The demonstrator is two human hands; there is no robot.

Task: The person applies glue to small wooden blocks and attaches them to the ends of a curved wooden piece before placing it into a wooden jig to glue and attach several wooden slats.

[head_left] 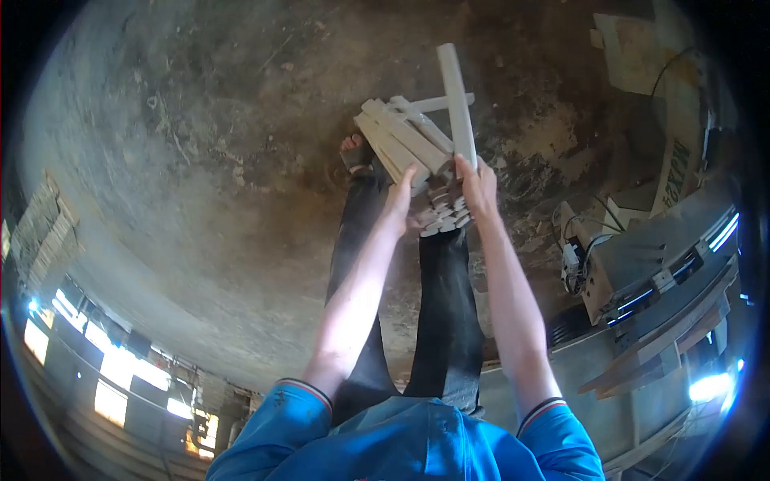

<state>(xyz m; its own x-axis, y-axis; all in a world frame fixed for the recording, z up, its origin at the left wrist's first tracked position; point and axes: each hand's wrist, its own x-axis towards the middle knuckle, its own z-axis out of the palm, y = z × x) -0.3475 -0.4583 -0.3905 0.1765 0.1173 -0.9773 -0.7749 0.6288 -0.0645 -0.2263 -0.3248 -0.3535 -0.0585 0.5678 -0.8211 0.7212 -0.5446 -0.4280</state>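
A bundle of pale wooden strips (405,140) is held out in front of me above the floor, its near cut ends facing me. My left hand (403,200) is closed on the bundle's left side, thumb on top and fingers partly hidden beneath. On the right, my right hand (479,191) grips the lower end of one longer wooden strip (456,96), which sticks up beyond the others, and it also touches the bundle's side. Another strip juts out crosswise at the bundle's far end.
Below the bundle is a stained concrete floor (241,208), with my bare foot (353,152) on it. To the right stand a machine bench (642,272) with cables and a board with lettering (675,172). Stacked wood (48,232) lies at the far left.
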